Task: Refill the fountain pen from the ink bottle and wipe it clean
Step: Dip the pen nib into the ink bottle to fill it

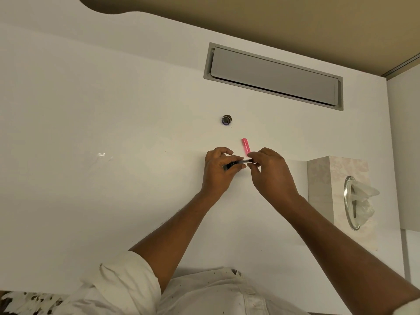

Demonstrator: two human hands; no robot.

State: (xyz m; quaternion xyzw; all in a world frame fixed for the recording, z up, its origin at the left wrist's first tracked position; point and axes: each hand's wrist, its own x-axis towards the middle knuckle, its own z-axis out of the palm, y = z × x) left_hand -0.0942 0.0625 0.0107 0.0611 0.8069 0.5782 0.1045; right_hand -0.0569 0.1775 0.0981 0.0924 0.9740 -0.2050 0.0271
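Over the middle of the white desk, my left hand (219,169) grips the dark section of the fountain pen (236,163), which lies roughly level between both hands. My right hand (269,171) pinches the pen's other end, a clear tube with a dark tip. The nib is hidden by my left fingers. A pink pen barrel (246,145) lies on the desk just behind my hands. Farther back and slightly left stands the small dark ink bottle (226,120), apart from both hands; whether it is capped I cannot tell.
A pale tissue box (327,189) with a tissue sticking out of its oval slot stands at the right. A grey hinged cable flap (272,76) is set into the desk (113,133) at the back. The desk's front edge runs by my torso.
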